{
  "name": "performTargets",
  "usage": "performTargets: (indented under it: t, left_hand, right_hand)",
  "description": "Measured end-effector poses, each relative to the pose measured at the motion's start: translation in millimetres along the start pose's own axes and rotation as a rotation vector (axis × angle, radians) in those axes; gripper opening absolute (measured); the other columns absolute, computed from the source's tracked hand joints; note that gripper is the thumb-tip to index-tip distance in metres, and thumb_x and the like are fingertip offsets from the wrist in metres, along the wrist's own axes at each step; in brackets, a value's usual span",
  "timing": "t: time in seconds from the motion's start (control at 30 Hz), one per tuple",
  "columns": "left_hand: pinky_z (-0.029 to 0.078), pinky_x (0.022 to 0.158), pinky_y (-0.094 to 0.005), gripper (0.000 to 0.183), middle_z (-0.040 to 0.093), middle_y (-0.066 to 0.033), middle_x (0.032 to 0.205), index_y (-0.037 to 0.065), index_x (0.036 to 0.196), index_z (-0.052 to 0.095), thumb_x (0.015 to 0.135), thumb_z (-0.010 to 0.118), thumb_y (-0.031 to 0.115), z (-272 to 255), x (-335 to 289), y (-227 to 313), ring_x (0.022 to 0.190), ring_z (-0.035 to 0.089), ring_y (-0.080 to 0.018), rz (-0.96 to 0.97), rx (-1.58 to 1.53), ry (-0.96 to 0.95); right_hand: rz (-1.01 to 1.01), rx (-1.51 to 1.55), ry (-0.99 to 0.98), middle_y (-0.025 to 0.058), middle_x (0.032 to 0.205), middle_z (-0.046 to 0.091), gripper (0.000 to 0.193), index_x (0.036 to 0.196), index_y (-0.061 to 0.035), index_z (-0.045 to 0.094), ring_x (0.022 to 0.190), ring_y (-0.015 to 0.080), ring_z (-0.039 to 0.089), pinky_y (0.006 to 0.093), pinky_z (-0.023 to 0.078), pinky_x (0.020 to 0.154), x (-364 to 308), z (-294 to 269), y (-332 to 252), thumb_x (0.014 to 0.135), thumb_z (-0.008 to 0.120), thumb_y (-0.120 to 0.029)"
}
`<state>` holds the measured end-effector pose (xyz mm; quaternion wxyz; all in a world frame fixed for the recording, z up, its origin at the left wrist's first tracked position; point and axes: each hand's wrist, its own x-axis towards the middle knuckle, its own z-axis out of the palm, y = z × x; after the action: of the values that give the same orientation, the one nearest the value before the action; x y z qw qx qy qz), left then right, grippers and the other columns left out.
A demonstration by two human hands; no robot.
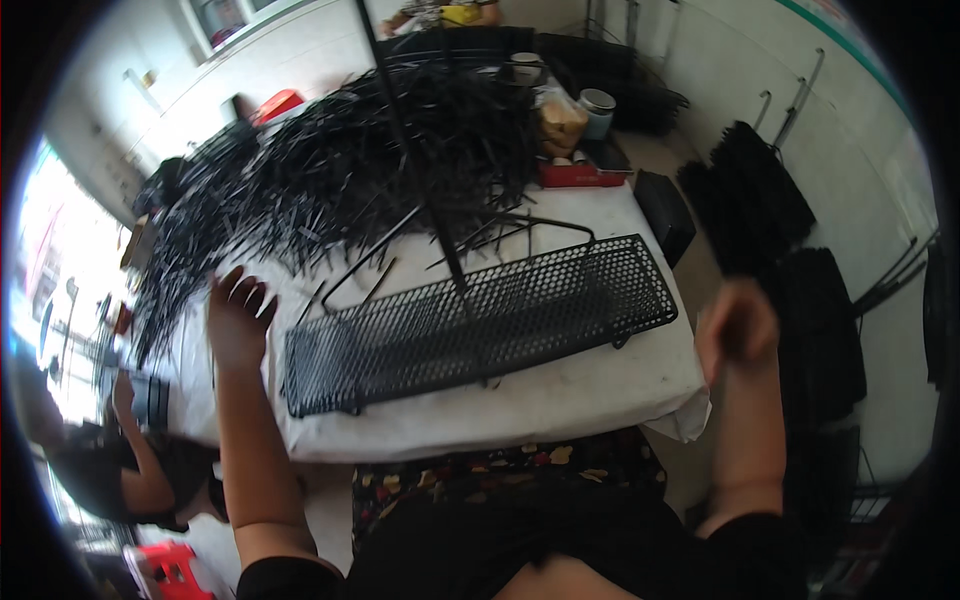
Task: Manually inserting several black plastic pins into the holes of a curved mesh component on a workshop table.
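A long black perforated metal basket (480,325) lies on the white-covered table in front of me, slightly tilted. Bent black wire (375,258) rises from its far side. One tall black rod (415,170) runs from the top of the view down to the basket's middle; its lower end is hard to make out. My left hand (240,318) is raised just left of the basket, fingers spread, holding nothing. Off the table's right edge, my right hand (738,325) is smeared by motion, and its fingers cannot be read clearly. Neither hand touches the basket.
A big heap of thin black strips (350,150) covers the table's far side. Behind it to the right stand a jar (597,112) and a red box (583,176). Black stacks (820,330) lean along the right wall. Another person (130,465) is at the left; one more (445,14) is at the back.
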<state>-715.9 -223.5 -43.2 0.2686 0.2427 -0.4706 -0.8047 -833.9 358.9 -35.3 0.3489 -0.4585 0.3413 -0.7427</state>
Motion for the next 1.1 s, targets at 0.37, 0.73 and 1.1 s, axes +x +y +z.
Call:
performTargets:
  t: [0.37,0.73,1.1]
  left_hand:
    - [0.051,0.076,-0.0401,0.018,0.061,-0.0036,0.092,0.01,0.103,0.06,0.092,0.061,0.024,110,150,-22,0.087,0.06,-0.0234,-0.127,0.012,-0.189]
    - [0.054,0.058,-0.0307,0.013,0.057,-0.0021,0.082,0.01,0.1,0.056,0.093,0.054,0.02,116,125,-59,0.071,0.058,-0.0128,-0.1,0.528,-0.173]
    - [0.058,0.045,-0.0308,0.015,0.058,-0.0043,0.08,0.007,0.101,0.056,0.095,0.054,0.021,107,103,-34,0.066,0.06,-0.0124,0.035,0.431,-0.207]
  right_hand:
    - [-0.131,-1.546,0.886,0.0148,0.095,0.067,0.052,0.11,-0.0001,0.061,0.084,0.034,0.066,0.04,0.053,0.074,345,-338,81,0.081,0.072,-0.041]
    - [0.756,-1.521,0.669,0.0217,0.134,0.052,0.092,0.124,-0.0012,0.059,0.128,0.0355,0.046,0.0399,0.03,0.11,399,-378,122,0.088,0.018,-0.075]
    - [0.795,-1.321,0.735,0.0197,0.124,0.059,0.079,0.121,0.0034,0.058,0.12,0.0345,0.053,0.0581,0.021,0.109,371,-195,138,0.088,0.04,-0.066]
